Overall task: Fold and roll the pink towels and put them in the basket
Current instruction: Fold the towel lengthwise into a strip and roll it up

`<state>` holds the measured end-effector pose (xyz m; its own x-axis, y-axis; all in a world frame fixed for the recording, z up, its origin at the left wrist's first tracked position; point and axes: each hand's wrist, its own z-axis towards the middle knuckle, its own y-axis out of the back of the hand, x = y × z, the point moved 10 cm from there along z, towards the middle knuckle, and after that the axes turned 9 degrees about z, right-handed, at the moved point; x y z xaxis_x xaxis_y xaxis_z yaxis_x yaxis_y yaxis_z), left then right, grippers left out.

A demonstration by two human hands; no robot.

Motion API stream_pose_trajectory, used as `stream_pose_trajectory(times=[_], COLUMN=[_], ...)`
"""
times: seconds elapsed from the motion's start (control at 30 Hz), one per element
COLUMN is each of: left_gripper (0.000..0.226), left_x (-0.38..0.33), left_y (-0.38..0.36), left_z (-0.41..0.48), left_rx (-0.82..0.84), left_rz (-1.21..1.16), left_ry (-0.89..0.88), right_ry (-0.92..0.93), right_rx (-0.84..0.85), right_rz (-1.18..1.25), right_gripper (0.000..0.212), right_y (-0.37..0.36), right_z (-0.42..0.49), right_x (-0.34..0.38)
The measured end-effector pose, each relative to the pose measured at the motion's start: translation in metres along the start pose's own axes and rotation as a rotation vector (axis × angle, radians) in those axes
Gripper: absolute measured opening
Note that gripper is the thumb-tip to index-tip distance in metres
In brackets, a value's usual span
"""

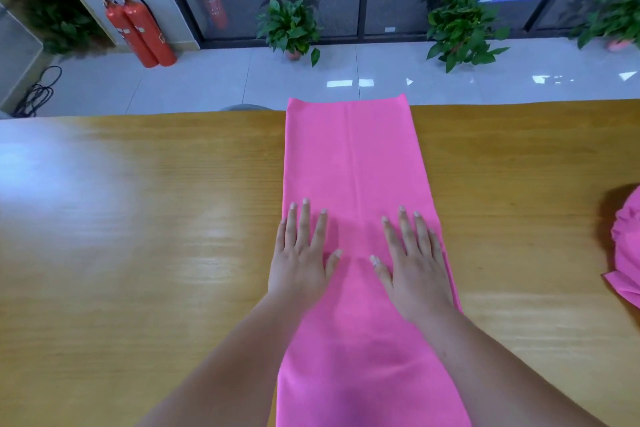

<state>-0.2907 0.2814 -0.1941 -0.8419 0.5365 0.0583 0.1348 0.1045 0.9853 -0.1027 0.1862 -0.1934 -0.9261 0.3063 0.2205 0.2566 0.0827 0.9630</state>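
A long folded pink towel [356, 166] is pressed flat on the wooden table [138, 218] by the left hand [301, 253] and right hand [414, 267], fingers spread straight.

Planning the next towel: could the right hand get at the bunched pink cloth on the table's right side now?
Probably yes. The right hand lies flat on the folded pink towel, holding nothing, and only bare table lies between it and the bunched pink cloth, which the frame partly cuts off.
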Motion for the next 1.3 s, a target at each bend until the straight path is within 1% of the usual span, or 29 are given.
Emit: stream_pose_trajectory(times=[0.1,0.2,0.3,0.37,0.43,0.5,0.53,0.6,0.63,0.7,0.77,0.8,0.87,0.9,0.97,1.03,1.07,1.13,1.17,1.2,1.23,1.3], left_gripper=[0.083,0.087,0.087,0.084,0.077,0.073,0.073,0.074,0.075,0.077,0.076,0.075,0.074,0.074,0.077,0.079,0.079,0.078,0.077,0.076,0.075,0.074], left_x=[0.011,0.016,0.018,0.011,-0.012,-0.04,-0.044,-0.024,-0.012,-0.005,-0.014,-0.022,-0.031,-0.025,0.007,0.03,0.028,0.01,-0.005,-0.023,-0.041,-0.052], left_y=[-0.016,-0.021,-0.015,-0.005,0.004,-0.002,-0.011,-0.025,-0.03,-0.029,-0.02,-0.015,-0.018,-0.024,-0.036,-0.041,-0.04,-0.028,-0.026,-0.027,-0.031,-0.041], left_z=[0.032,0.052,0.08,0.086,0.068,0.022,-0.004,-0.034,-0.034,-0.025,-0.022,-0.028,-0.057,-0.076,-0.1,-0.101,-0.097,-0.097,-0.104,-0.117,-0.134,-0.167], left_rx=[0.132,0.165,0.243,0.231,0.106,0.033,0.022,0.016,0.007,0.044,0.049,0.035,0.024,0.009,0.01,0.016,0.019,0.001,-0.008,-0.005,0.002,0.011], left_rz=[0.016,0.022,0.056,0.038,-0.06,-0.107,-0.101,-0.065,-0.037,0.036,0.06,0.018,-0.028,-0.019,-0.008,0.063,0.082,0.046,-0.008,-0.055,-0.07,-0.028], left_ry=[0.018,-0.004,-0.001,0.027,0.013,-0.105,-0.164,-0.179,-0.182,-0.21,-0.157,-0.122,-0.148,-0.176,-0.163,-0.139,-0.133,-0.071,-0.062,-0.104,-0.185,-0.316], right_ry=[-0.031,-0.035,-0.057,-0.086,-0.064,0.048,0.091,0.079,0.068,0.037,-0.016,-0.01,0.079,0.099,0.047,-0.022,-0.059,-0.086,-0.066,-0.018,0.043,0.097], right_rx=[0.084,0.104,0.162,0.157,0.072,0.045,0.056,0.062,0.052,0.06,0.044,0.032,0.053,0.067,0.043,0.032,0.042,0.009,-0.003,0.008,0.024,0.055], right_rz=[0.005,0.002,0.027,0.036,0.037,0.028,0.027,0.019,0.001,-0.037,-0.016,0.004,0.009,0.001,-0.013,-0.057,-0.063,-0.044,-0.013,0.019,0.029,0.01], right_gripper=[0.084,0.086,0.085,0.083,0.077,0.072,0.072,0.075,0.078,0.081,0.082,0.082,0.081,0.082,0.085,0.088,0.089,0.087,0.085,0.083,0.082,0.081], right_y=[-0.009,-0.017,-0.012,-0.005,-0.002,-0.01,-0.018,-0.019,-0.018,-0.013,-0.011,-0.014,-0.025,-0.03,-0.029,-0.022,-0.023,-0.02,-0.023,-0.031,-0.041,-0.053], right_z=[0.037,0.057,0.079,0.085,0.069,0.028,0.005,-0.019,-0.019,-0.013,-0.015,-0.024,-0.056,-0.073,-0.096,-0.103,-0.102,-0.103,-0.109,-0.118,-0.131,-0.156], right_x=[-0.011,-0.02,-0.023,-0.017,0.004,0.026,0.026,-0.001,-0.017,-0.031,-0.014,0.001,0.022,0.015,-0.023,-0.051,-0.054,-0.026,-0.004,0.018,0.035,0.038])
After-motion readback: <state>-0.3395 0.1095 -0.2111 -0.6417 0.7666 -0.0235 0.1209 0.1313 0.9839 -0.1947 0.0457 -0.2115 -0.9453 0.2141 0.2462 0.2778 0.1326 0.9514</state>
